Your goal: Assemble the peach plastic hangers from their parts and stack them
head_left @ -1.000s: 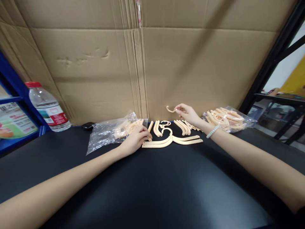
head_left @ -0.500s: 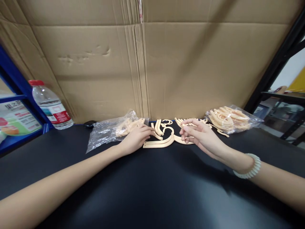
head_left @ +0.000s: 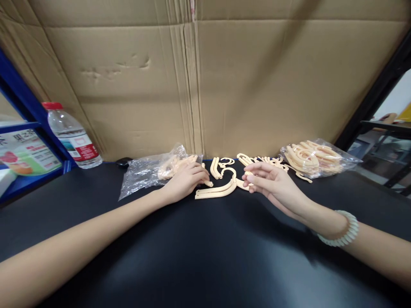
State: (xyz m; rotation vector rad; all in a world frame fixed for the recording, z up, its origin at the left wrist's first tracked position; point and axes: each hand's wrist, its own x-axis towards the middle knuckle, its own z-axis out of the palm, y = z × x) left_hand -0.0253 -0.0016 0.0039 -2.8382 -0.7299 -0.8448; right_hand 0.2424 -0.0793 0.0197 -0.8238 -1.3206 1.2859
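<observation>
Head view here, with a black surface (head_left: 199,252) filling the lower part of the frame and a big sheet of cardboard (head_left: 128,85) standing up behind it. Middle of the frame there's a cream clothes hanger (head_left: 216,192) lying flat, hook end toward the cardboard, arms spread left and right. Left hand (head_left: 184,182) is just left of it, fingers curled over a loose hanger arm (head_left: 208,184) whose end pokes out; can't tell if they're actually gripping it. Right hand (head_left: 274,182) is over the hanger's right arm and hides part of it. Its thumb and fingertips are bunched close, but I honestly can't tell if something small is pinched in there. More curved arms (head_left: 214,169) sit just behind the hanger, and a loose hook (head_left: 303,177) lies right of center, near a clear bag (head_left: 311,158) full of similar parts. Another, crinkled bag (head_left: 139,171) is left of center, and a red-capped water bottle (head_left: 75,139) is at the left.
</observation>
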